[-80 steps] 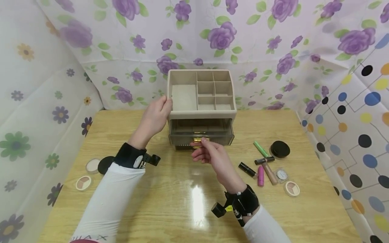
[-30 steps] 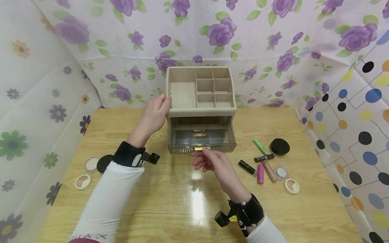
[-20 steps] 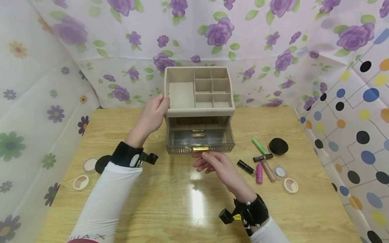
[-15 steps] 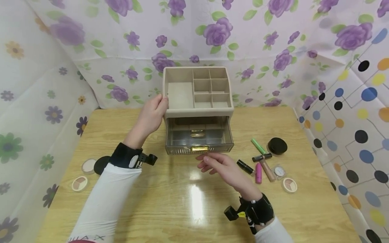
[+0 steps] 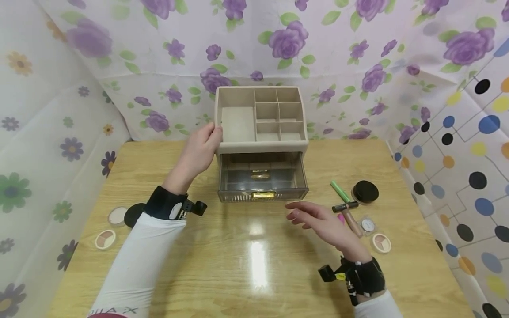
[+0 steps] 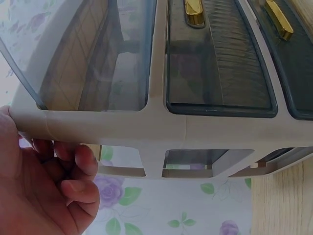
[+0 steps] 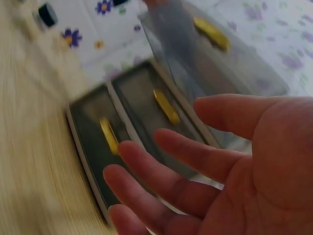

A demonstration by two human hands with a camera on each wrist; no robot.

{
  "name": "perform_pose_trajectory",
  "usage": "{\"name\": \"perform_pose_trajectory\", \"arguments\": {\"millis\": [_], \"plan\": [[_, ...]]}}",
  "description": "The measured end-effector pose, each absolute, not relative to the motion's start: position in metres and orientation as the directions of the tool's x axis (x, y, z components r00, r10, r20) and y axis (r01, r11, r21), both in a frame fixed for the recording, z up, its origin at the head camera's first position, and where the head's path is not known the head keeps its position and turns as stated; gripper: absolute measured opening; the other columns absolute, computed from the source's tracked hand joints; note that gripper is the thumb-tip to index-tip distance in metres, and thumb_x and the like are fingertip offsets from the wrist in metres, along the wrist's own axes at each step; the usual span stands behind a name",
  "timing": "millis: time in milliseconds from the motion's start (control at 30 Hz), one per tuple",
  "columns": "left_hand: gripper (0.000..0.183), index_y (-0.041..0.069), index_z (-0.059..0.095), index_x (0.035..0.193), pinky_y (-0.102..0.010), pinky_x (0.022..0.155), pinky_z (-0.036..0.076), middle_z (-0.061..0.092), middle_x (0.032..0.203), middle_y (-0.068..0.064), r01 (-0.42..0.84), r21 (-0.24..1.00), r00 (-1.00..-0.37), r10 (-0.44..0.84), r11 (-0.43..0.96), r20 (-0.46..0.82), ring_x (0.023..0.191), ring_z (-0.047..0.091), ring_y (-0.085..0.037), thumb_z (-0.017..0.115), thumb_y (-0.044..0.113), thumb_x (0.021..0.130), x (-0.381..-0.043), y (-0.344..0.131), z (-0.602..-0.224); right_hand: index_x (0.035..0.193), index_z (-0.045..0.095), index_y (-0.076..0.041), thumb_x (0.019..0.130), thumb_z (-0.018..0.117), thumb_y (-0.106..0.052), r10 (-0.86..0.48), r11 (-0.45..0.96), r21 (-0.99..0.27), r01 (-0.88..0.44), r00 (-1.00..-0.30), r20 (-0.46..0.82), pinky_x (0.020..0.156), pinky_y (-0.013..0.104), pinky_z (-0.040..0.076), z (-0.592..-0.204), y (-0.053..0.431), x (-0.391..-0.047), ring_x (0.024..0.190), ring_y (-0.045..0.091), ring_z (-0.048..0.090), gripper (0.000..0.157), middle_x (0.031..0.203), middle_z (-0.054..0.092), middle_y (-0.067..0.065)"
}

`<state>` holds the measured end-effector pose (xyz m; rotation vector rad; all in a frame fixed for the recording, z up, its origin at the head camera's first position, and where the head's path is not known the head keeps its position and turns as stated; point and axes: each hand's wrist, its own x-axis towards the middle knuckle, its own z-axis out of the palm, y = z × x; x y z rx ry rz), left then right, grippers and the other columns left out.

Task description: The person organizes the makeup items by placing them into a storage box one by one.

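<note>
A beige makeup organizer (image 5: 262, 148) stands at the back of the table, its open top split into compartments. Its top smoky drawer (image 5: 238, 195) is pulled out, with a gold handle (image 5: 263, 195) on the front; nothing shows inside. My left hand (image 5: 196, 150) grips the organizer's left side, fingers curled at its edge in the left wrist view. My right hand (image 5: 326, 225) hovers to the right of the drawer, fingers spread and holding nothing. In the right wrist view, two lower drawers with a gold handle (image 7: 166, 106) each are shut.
On the right lie a green tube (image 5: 339, 191), a dark tube (image 5: 345, 206), a black round compact (image 5: 365, 191), a small clear case (image 5: 367, 225) and a three-colour palette (image 5: 381, 243). A pink tube (image 5: 341, 217) is mostly hidden by my right hand. On the left are another palette (image 5: 105, 239) and an opened compact (image 5: 117, 216).
The top drawer has come further out toward me. My right hand has let go of its handle and moved right, toward the cosmetics. My left hand keeps its grip.
</note>
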<state>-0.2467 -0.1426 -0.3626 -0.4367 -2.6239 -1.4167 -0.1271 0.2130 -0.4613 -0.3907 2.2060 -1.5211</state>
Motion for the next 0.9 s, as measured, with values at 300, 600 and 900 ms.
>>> {"name": "perform_pose_trajectory", "arguments": {"millis": [300, 600, 900], "plan": [[0.044, 0.008, 0.048, 0.09, -0.04, 0.06, 0.035, 0.04, 0.077, -0.011, 0.307, 0.786, -0.952, 0.189, 0.537, 0.242, 0.065, 0.039, -0.028, 0.035, 0.042, 0.114, -0.247, -0.144, -0.362, 0.155, 0.055, -0.008, 0.115, 0.049, -0.042, -0.275, 0.465, -0.883, 0.065, -0.937, -0.214, 0.096, 0.043, 0.056, -0.463, 0.265, -0.134, 0.124, 0.034, 0.065, 0.053, 0.141, 0.065, 0.018], [0.044, 0.008, 0.049, 0.092, -0.041, 0.065, 0.037, 0.042, 0.081, -0.013, 0.314, 0.801, -0.948, 0.213, 0.51, 0.236, 0.071, 0.041, -0.029, 0.034, 0.042, 0.114, -0.256, -0.14, -0.361, 0.156, 0.052, -0.004, 0.115, 0.048, -0.042, -0.147, 0.456, -0.885, 0.101, -0.972, -0.186, 0.094, 0.031, 0.056, -0.46, 0.298, -0.137, 0.12, 0.016, 0.066, 0.056, 0.152, 0.056, 0.023], [0.042, 0.006, 0.05, 0.096, -0.041, 0.07, 0.039, 0.045, 0.088, -0.014, 0.292, 0.834, -0.953, 0.217, 0.468, 0.212, 0.077, 0.044, -0.029, 0.035, 0.041, 0.115, -0.262, -0.141, -0.362, 0.155, 0.051, -0.003, 0.115, 0.049, -0.041, -0.069, 0.507, -0.849, 0.151, -0.974, -0.214, 0.094, 0.035, 0.057, -0.461, 0.312, -0.133, 0.121, 0.023, 0.066, 0.056, 0.148, 0.058, 0.025]]}}
